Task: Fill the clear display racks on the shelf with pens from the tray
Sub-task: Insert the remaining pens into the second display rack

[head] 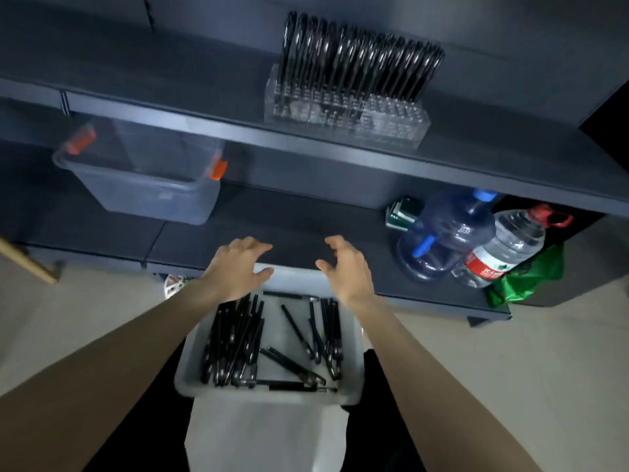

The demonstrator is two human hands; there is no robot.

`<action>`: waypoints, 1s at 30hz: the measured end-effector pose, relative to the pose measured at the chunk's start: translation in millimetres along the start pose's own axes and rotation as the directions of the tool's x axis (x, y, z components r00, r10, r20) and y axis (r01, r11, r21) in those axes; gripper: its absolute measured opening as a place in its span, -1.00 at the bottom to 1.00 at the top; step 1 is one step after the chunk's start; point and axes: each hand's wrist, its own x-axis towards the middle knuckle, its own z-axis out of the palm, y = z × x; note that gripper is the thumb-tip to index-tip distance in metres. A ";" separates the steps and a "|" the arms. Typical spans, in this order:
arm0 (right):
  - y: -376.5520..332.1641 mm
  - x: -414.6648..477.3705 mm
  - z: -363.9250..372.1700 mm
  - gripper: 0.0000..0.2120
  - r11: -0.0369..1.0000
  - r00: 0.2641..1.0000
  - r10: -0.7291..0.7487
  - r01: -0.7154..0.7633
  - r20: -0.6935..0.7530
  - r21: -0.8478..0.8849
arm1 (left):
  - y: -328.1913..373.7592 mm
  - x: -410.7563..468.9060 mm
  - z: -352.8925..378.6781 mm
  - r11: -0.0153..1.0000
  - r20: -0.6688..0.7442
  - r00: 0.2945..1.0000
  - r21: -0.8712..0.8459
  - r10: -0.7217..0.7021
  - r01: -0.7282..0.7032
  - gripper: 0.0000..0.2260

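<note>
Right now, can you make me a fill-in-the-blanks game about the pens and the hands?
1. The pens lying in the tray are all ___ in colour.
2. The left hand and the right hand are holding ___.
3. The clear rack is full at the back and empty at the ___.
4. The bottle beside the blue jug has a ___ cap.

Missing words: black, nothing, front, red.

No legible text, bottle label (486,267) blurred (red)
</note>
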 end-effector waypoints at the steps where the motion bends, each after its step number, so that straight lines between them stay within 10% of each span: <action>1: 8.9 -10.8 18.4 -0.58 1.000 0.999 0.020 -0.020 0.049 -0.006 | -7.1 -9.4 18.1 1.000 0.041 0.999 -0.002 -0.018 0.018 -0.52; 9: 64.5 -60.1 124.2 -0.63 0.972 0.915 0.229 -0.230 0.333 -0.037 | -37.8 -62.7 124.3 0.979 0.261 0.954 -0.102 -0.146 0.178 -0.49; 19: 89.0 -62.0 171.1 -0.70 0.928 0.899 0.300 -0.197 0.318 -0.317 | -49.2 -72.6 168.1 0.980 0.232 0.957 -0.053 -0.174 0.191 -0.48; 30: 66.8 -42.6 124.2 -0.85 0.971 0.936 0.193 -0.226 0.295 0.081 | -29.7 -51.8 122.4 0.982 0.052 0.998 -0.182 -0.032 0.041 -0.47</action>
